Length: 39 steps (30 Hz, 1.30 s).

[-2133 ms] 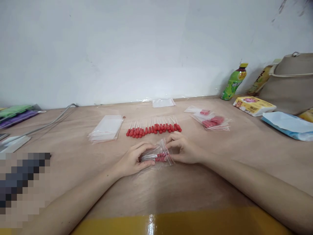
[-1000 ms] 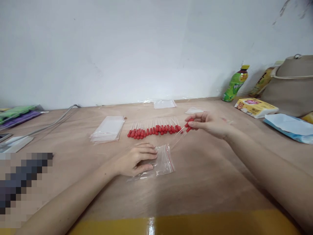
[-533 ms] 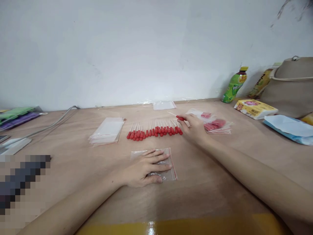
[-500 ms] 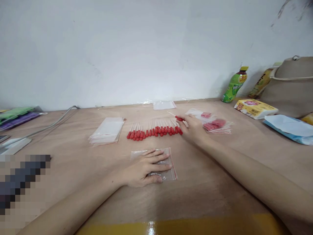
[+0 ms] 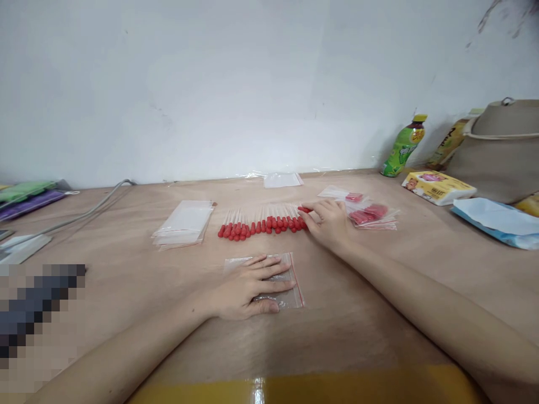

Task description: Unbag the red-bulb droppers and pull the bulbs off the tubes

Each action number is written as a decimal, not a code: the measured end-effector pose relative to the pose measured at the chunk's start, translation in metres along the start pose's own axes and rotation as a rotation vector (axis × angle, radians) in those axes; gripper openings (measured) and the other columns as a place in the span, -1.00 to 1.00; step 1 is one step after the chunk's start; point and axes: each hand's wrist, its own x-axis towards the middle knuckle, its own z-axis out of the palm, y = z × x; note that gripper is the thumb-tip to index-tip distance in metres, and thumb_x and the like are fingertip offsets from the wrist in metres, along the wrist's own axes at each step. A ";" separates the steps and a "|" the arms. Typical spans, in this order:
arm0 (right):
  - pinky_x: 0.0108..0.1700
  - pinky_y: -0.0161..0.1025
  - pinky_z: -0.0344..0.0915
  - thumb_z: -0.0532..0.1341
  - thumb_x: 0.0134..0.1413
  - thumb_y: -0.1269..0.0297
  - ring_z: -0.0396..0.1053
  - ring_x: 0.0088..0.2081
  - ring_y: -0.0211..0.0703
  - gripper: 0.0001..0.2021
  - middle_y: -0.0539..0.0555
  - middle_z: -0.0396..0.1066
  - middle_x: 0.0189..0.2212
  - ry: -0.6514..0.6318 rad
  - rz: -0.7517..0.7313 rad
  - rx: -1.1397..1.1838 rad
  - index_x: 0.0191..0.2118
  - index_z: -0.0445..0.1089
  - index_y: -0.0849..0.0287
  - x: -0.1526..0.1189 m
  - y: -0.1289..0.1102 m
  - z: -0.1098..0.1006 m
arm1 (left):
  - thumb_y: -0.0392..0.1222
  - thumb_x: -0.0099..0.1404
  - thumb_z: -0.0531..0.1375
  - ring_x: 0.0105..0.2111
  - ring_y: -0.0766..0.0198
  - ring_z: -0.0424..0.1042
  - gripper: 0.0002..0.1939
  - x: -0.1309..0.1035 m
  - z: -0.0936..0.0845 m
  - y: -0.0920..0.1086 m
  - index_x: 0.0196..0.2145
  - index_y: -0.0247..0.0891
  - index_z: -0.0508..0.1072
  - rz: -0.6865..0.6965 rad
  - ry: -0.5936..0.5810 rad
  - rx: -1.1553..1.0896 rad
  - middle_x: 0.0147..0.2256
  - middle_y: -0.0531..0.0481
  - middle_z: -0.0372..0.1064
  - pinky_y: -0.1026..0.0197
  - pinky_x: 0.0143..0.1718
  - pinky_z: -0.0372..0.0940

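Note:
My left hand lies flat with its fingers spread on a clear zip bag with a red seal line. Beyond it is a row of droppers with red bulbs toward me and thin clear tips pointing away. At the row's right end, my right hand is closed on one dropper, whose red bulb pokes out past the fingers. My thumb is close to the last bulbs of the row; whether it touches them I cannot tell. The held dropper's tip is hard to make out.
A stack of zip bags lies left of the row, another bag near the wall. Bags with red contents lie to the right. Farther right are a green bottle, a tissue pack and a beige bag. A cable runs at left.
My right hand has shifted slightly, and the dropper in it has turned, so its thin tip no longer shows clearly. My left hand stays flat on the bag.

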 end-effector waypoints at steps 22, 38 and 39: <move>-0.12 -0.10 0.12 0.09 0.11 0.18 0.29 -0.28 -0.13 -0.78 0.10 0.40 -0.38 -0.186 -0.102 0.244 -0.31 0.45 0.12 -0.018 -0.028 -0.022 | 0.07 0.32 -0.08 0.24 0.04 -0.29 -0.45 -0.003 0.002 0.003 0.22 0.02 -0.12 -0.117 -0.045 0.075 0.26 -0.01 -0.36 -0.18 0.18 -0.30; -0.01 -0.12 0.18 0.13 0.08 0.16 0.30 -0.06 -0.12 -0.73 0.05 0.42 -0.14 -0.555 -0.376 0.416 -0.11 0.40 0.05 -0.048 -0.038 -0.042 | -0.06 0.25 0.07 -0.19 0.19 0.36 -0.68 -0.009 0.005 -0.009 -0.09 -0.23 0.35 -0.500 0.475 -0.173 -0.15 -0.10 0.34 0.11 -0.16 0.28; -0.06 -0.13 0.19 0.13 0.08 0.17 0.33 -0.13 -0.13 -0.77 0.05 0.45 -0.20 -0.504 -0.351 0.384 -0.18 0.43 0.05 -0.045 -0.032 -0.042 | -0.06 0.22 0.10 -0.29 0.22 0.37 -0.70 -0.010 0.004 -0.012 -0.13 -0.24 0.36 -0.533 0.496 -0.185 -0.23 -0.07 0.35 0.15 -0.25 0.30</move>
